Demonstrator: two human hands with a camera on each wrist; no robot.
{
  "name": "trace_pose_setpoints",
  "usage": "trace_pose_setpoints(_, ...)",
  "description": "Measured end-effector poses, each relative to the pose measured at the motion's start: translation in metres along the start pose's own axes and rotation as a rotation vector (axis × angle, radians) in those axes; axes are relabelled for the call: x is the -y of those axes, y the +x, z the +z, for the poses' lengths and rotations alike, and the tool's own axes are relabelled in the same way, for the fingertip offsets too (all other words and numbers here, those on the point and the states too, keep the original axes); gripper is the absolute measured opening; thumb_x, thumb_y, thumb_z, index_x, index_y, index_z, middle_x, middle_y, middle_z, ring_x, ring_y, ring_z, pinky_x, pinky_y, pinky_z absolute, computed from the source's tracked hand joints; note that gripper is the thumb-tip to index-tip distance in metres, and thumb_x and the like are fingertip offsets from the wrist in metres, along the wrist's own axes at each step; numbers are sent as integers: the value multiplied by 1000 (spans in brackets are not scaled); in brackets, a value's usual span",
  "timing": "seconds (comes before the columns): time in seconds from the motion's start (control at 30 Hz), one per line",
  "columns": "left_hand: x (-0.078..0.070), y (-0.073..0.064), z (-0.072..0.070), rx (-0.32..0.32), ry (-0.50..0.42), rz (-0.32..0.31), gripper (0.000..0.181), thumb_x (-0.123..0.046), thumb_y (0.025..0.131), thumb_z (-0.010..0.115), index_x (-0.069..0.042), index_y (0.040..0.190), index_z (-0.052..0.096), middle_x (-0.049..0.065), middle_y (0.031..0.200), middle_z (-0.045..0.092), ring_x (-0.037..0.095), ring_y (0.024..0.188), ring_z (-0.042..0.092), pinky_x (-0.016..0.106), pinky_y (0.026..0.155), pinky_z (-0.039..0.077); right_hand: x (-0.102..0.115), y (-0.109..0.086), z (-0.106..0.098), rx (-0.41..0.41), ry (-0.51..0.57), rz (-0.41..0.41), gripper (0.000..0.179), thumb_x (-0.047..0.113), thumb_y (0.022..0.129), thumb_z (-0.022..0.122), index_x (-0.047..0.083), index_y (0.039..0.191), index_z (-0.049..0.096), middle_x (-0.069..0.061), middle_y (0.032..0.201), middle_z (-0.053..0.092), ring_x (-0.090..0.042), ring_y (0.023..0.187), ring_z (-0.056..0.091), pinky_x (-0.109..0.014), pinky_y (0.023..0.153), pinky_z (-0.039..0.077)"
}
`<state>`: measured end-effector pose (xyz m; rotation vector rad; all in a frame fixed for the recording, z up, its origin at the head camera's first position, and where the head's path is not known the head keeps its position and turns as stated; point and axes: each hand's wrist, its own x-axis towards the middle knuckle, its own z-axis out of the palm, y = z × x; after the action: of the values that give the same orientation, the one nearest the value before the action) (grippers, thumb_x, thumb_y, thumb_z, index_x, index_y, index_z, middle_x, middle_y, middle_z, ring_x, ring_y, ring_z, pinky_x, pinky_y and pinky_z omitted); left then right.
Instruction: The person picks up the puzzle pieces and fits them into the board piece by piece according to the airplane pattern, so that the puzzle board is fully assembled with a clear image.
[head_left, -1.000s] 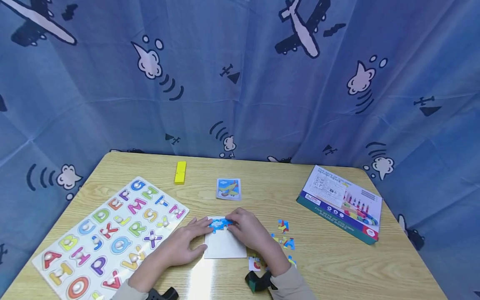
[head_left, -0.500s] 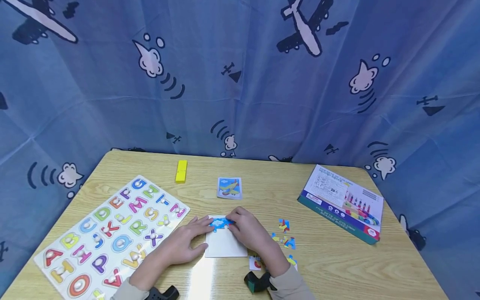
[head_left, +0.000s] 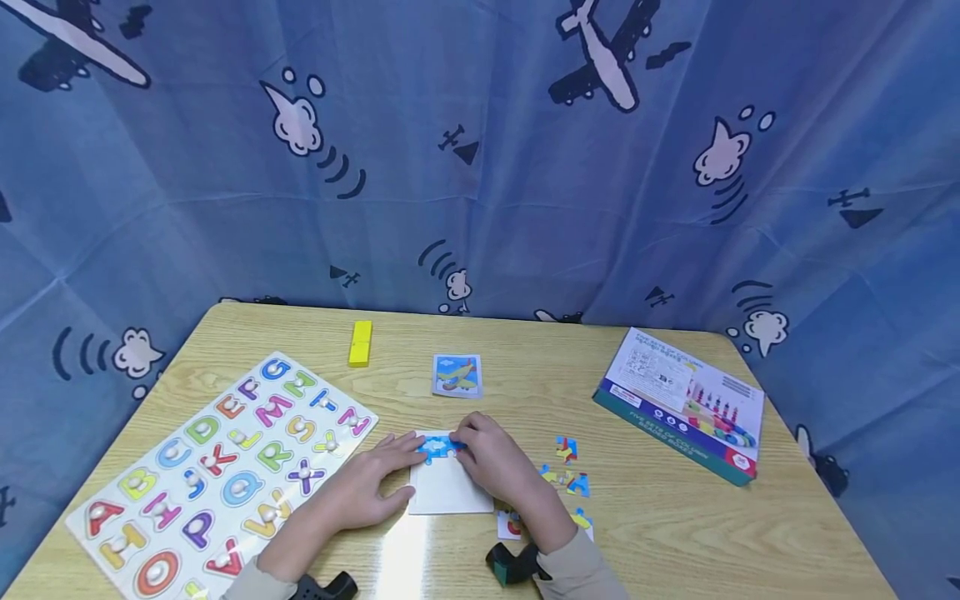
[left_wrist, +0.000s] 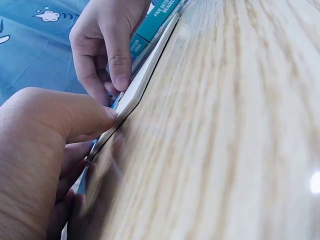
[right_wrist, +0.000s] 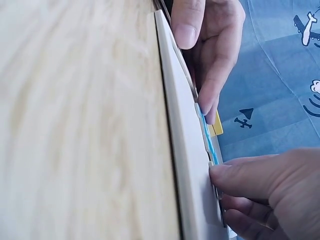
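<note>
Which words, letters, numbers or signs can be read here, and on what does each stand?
"FIVE SETS OF COLUMN BEADED BOXES": on the box, top and long side.
"A B C D E F G", "H I J K L M N", "O P Q R S T", "V W X Y Z": letter board; one bottom letter is cut off.
Too small to read: the white label and other box print.

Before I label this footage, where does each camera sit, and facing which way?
Head: worn there, facing forward and down at the table; left hand, right hand, sleeves show.
Left wrist: worn there, facing the white board; left hand near, right beyond.
Right wrist: worn there, facing the board; right hand near, left beyond.
Wrist views share board and hands.
</note>
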<state>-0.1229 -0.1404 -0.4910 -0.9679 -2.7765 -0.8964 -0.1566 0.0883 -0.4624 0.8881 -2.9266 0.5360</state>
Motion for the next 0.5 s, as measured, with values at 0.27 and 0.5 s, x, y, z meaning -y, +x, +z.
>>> trace_pose_setpoints(0.27, 0, 1, 1, -29, 43, 15, 44, -27, 84, 64, -14, 127, 62, 3, 142, 50, 22, 132, 46, 43, 108, 41, 0, 0, 2, -10, -4, -24, 21, 15, 88, 66, 7, 107, 72, -3, 106, 60, -14, 95, 59, -25, 79, 57)
trace_pose_setpoints(0.5, -4, 10, 7, -7, 97, 46, 48, -32, 87, 62, -16, 131, 58, 1, 145, 47, 20, 136, 40, 41, 111, 39, 0, -1, 1, -5, 33, 0, 22, 14, 89, 65, 5, 108, 71, -2, 106, 59, -12, 93, 58, -23, 77, 56)
